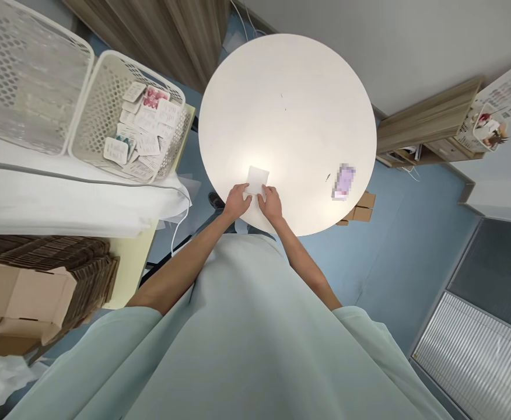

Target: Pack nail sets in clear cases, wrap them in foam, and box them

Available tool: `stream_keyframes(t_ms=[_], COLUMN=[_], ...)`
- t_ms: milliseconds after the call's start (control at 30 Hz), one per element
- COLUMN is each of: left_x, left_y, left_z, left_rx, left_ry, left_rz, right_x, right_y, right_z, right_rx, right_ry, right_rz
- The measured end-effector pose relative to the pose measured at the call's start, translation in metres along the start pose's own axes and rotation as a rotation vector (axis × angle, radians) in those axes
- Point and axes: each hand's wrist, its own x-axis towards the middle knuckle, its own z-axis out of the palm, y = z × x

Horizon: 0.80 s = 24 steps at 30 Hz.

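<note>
A small white square sheet (pixel 257 179), perhaps paper, lies at the near edge of the round white table (pixel 288 81). My left hand (pixel 238 200) grips its lower left side, with the fingertips at the edge and the thumb turned inward. Opposite it, my right hand (pixel 271 202) has hold of the lower right corner in the same way. Whether the sheet is folded or a single layer I cannot make out. To the right on the tabletop rests a purple rectangular thing (pixel 343 181), blurred by pixelation.
On the left, a white perforated basket (pixel 102 116) holds many printed cards, beside another basket (pixel 2 35) of clear plastic. Flattened cardboard boxes (pixel 37 291) are stacked nearer me. A wooden cabinet (pixel 426 116) stands at the right, and small brown boxes (pixel 363 208) sit beyond the table edge.
</note>
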Motion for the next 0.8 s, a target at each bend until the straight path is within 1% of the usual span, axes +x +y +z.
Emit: stream_keyframes(t_ms=[200,267,367,467,567,700,800], left_x=[-0.011,-0.015,-0.021,-0.030,-0.043,-0.074,-0.101], left_y=[-0.026,-0.031,-0.033,-0.025,-0.009,0.011,0.014], left_z=[-0.037,-0.048,-0.057,-0.051,-0.033,-0.009,-0.001], left_rx=[0.075,0.106,0.119,0.103,0.095,0.052,0.057], left_ry=[0.086,0.102,0.146,0.242,0.293,0.324,0.345], left_rz=[-0.072,-0.102,-0.141,-0.129,-0.109,-0.088,-0.073], right_x=[0.013,0.015,0.013,0.004,-0.010,-0.031,-0.046], right_y=[-0.040,-0.053,-0.065,-0.065,-0.058,-0.044,-0.035], right_z=[0.024,0.027,0.021,0.007,-0.006,-0.015,-0.017], right_rx=[-0.017,-0.017,-0.013,0.028,0.097,0.207,0.235], right_ry=[-0.123,-0.165,-0.189,-0.129,-0.064,-0.013,-0.014], right_rz=[-0.040,-0.035,-0.004,-0.004,-0.012,-0.006,0.017])
